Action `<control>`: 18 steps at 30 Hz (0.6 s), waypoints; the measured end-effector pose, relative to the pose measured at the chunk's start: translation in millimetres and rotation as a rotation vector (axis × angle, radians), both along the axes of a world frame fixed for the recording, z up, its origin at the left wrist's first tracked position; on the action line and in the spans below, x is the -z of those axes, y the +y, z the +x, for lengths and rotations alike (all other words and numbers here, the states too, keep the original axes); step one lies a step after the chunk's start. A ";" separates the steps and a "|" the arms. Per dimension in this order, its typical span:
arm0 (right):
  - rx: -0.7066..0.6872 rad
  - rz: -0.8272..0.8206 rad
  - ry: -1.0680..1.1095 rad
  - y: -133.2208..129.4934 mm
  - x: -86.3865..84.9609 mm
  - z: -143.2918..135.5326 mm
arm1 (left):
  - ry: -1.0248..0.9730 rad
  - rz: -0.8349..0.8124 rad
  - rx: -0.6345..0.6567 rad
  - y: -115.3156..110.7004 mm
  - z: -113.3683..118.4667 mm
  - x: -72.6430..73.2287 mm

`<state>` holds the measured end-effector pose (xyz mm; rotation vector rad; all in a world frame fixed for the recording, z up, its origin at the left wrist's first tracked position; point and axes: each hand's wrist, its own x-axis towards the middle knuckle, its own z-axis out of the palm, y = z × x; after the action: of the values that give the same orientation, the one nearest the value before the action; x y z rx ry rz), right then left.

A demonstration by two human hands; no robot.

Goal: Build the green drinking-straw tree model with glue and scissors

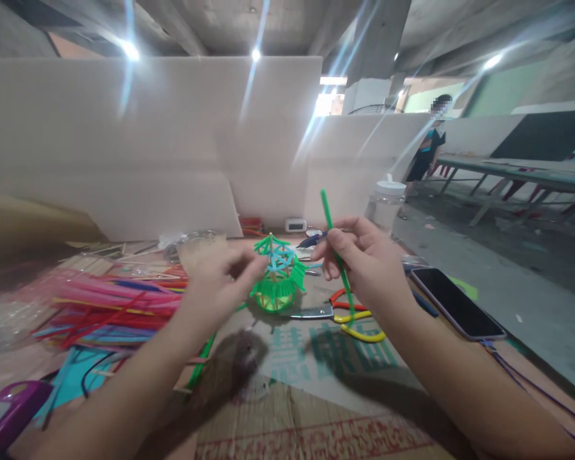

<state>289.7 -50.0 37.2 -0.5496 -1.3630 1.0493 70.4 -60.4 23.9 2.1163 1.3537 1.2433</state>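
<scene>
A small pagoda-like model (275, 284) with green fringed roofs and light-blue struts is in the middle of the table. My left hand (223, 275) is at its left side, thumb and fingers drawn together. Whether they grip the model or something small is hidden. To the right, my right hand (364, 252) pinches a green pipe cleaner (326, 207) between thumb and finger; it points up, and its lower end hangs beneath the hand. Scissors with red and yellow handles (359, 316) lie below my right hand, their blade towards the model.
Colourful pipe cleaners (119, 300) are heaped at left, above a purple-handled tool (22, 409). A phone (455, 300) lies at right, near the table edge. Behind are a clear bottle (388, 201), a small white clock-like device (296, 225) and white panels (148, 140). A person (426, 150) stands far right.
</scene>
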 end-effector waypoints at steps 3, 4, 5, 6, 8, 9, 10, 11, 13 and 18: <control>-0.001 0.018 0.000 -10.7 -13.2 0.1 | 0.077 0.085 -0.118 15.0 -12.6 -17.8; -0.014 0.022 0.005 -14.9 -17.0 -1.5 | 0.129 0.120 -0.084 18.4 -12.0 -20.1; -0.034 0.021 0.007 -18.7 -19.7 -3.7 | 0.179 0.166 -0.010 20.8 -9.5 -20.6; -0.058 0.013 0.004 -21.7 -21.2 -6.1 | 0.224 0.210 0.079 22.5 -5.7 -19.8; -0.100 -0.007 0.000 -24.6 -20.5 -10.5 | 0.332 0.297 0.216 24.8 2.4 -15.6; -0.110 -0.016 0.001 -24.5 -19.1 -11.9 | 0.398 0.346 0.214 25.8 5.5 -13.2; -0.112 -0.023 0.004 -23.5 -17.3 -12.6 | 0.474 0.400 0.169 27.0 7.4 -11.1; -0.109 -0.026 0.009 -22.0 -15.6 -12.6 | 0.555 0.450 0.096 28.3 8.4 -9.6; -0.097 -0.022 0.023 -18.4 -13.0 -11.5 | 0.713 0.519 -0.042 30.9 8.8 -8.2; -0.085 -0.004 0.048 -20.7 -14.3 -11.3 | 0.904 0.494 -0.031 35.7 18.9 -9.5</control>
<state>278.4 -70.7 51.5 -0.4706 -1.3519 1.1272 89.3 -24.7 33.4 3.2509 1.4769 0.6505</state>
